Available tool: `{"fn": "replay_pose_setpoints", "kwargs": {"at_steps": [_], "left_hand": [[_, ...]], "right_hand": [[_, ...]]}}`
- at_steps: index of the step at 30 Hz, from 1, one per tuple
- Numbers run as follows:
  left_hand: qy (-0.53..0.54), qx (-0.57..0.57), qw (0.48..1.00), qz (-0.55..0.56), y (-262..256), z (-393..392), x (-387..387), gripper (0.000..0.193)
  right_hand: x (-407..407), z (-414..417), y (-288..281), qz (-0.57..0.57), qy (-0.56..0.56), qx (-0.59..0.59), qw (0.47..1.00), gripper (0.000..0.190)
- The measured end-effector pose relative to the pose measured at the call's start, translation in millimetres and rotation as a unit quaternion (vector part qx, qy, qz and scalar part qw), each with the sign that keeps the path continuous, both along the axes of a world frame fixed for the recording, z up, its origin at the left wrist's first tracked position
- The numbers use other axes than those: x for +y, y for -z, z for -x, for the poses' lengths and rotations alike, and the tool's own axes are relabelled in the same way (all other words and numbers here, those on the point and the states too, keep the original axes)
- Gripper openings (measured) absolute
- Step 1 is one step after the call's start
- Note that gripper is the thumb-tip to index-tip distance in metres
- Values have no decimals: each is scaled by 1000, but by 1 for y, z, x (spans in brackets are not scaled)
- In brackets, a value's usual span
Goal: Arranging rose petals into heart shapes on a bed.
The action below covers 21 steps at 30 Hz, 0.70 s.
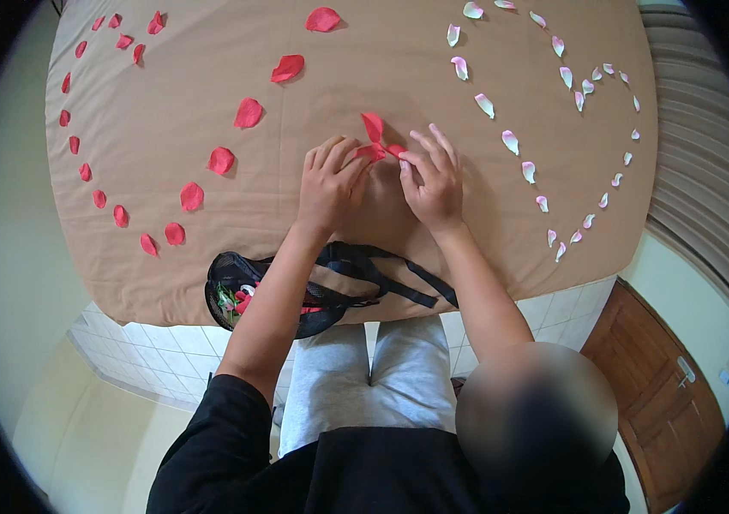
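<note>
My left hand (332, 183) pinches the left side of a red artificial flower piece (373, 132), whose several petals spread upward and sideways above the bed sheet. With thumb and forefinger, my right hand (432, 177) holds the petal at its right side, the other fingers raised. Separate red petals (249, 113) lie on the tan bed sheet (351, 77) to the left, tracing a large heart-like outline. On the right, white petals with pink tips (510, 142) form another heart outline.
Near the bed's front edge lies a black mesh bag (226, 260) with straps, holding red and green artificial flower parts; my left forearm passes over it. White floor tiles (171, 339) show below the bed. A wooden door (653, 379) stands at lower right, a grey curtain (698, 109) at right.
</note>
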<state>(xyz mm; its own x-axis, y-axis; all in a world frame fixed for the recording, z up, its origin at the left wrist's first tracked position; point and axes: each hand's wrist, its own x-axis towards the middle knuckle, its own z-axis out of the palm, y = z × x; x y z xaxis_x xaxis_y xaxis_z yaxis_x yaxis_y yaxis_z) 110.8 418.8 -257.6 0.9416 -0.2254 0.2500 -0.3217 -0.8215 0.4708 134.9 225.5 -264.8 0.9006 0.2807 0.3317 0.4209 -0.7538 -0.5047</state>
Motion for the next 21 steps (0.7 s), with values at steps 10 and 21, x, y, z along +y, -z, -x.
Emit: {"fn": "replay_pose_setpoints", "kwargs": {"at_steps": [10,21], "left_hand": [[-121,265,898,331,-31,-21,-5,20],[-125,346,800,475,13,-48,0,24]], "right_hand": [[5,-14,-22,-352,125,318,871,14],[8,-39,6,-214,200,319,901,17]]}}
